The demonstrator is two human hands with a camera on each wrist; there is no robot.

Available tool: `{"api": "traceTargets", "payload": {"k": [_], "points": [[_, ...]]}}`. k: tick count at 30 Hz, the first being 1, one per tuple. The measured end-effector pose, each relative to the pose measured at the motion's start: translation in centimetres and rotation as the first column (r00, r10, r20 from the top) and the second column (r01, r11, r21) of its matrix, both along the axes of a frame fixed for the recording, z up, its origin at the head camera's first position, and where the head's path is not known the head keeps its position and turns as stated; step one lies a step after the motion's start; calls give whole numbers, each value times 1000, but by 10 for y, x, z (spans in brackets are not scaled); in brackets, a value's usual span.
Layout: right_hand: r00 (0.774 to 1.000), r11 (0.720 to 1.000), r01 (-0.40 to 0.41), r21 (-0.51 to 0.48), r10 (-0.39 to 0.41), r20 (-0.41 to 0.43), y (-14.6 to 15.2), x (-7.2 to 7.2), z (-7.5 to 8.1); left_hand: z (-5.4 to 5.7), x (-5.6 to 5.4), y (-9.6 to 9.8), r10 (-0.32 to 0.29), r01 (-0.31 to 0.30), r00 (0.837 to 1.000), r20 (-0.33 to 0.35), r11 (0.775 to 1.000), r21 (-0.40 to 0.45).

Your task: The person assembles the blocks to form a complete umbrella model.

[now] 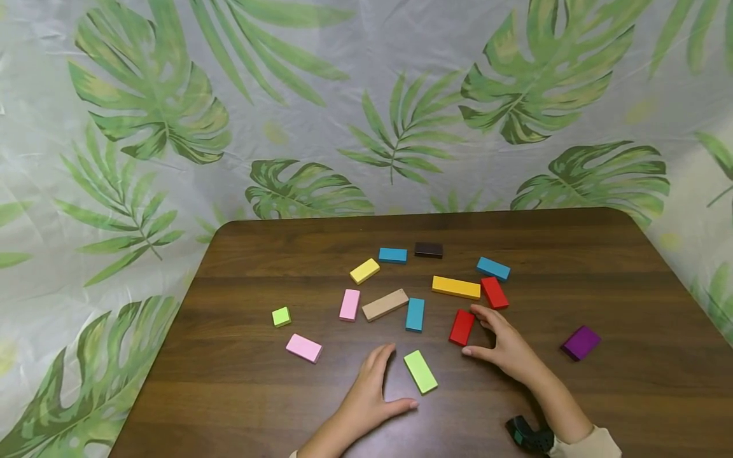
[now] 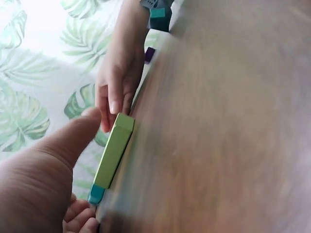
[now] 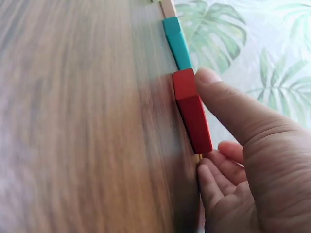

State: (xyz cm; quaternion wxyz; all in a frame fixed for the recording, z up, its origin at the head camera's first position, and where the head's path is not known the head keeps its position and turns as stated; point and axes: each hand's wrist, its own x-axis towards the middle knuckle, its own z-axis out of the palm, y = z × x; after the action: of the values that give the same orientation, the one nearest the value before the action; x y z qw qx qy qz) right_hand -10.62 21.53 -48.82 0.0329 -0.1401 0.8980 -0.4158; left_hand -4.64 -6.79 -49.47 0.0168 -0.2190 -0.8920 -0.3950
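My left hand [image 1: 369, 394] is spread with thumb and fingers apart, just left of a lime green block [image 1: 420, 372] that lies flat on the table. In the left wrist view that block [image 2: 114, 153] stands beyond the thumb, with a gap between them. Around a red block [image 1: 461, 327] my right hand [image 1: 509, 346] forms a loose C, thumb by the near end and fingertips by the far end. The right wrist view puts the thumb tip right at the edge of this red block [image 3: 192, 109]. A blue block [image 1: 415, 315] lies between the two hands, farther back.
Further blocks lie scattered on the brown table [image 1: 229, 407]: a wooden one [image 1: 385, 305], a yellow-orange one [image 1: 456, 287], a second red one [image 1: 495, 292], a pink one [image 1: 304, 348], and a purple one [image 1: 581, 343] at right. A leaf-patterned cloth [image 1: 401, 127] hangs behind.
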Motion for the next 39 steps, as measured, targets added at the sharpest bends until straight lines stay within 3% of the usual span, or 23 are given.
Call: {"api": "traceTargets", "payload": {"k": [11, 21, 30, 39], "points": [[998, 999, 18, 29, -16, -59, -2, -1, -4, -8, -2, 14, 32, -46, 990, -139, 995, -94], [996, 999, 16, 40, -12, -87, -3, -2, -6, -8, -2, 22, 65, -85, 982, -176, 990, -110], [996, 1000, 17, 16, -16, -83, -3, -2, -6, -7, -3, 21, 34, -54, 983, -179, 992, -110], [994, 1000, -6, 19, 8, -111, -3, -3, -3, -5, -11, 18, -63, 39, 988, -144, 987, -159]]}}
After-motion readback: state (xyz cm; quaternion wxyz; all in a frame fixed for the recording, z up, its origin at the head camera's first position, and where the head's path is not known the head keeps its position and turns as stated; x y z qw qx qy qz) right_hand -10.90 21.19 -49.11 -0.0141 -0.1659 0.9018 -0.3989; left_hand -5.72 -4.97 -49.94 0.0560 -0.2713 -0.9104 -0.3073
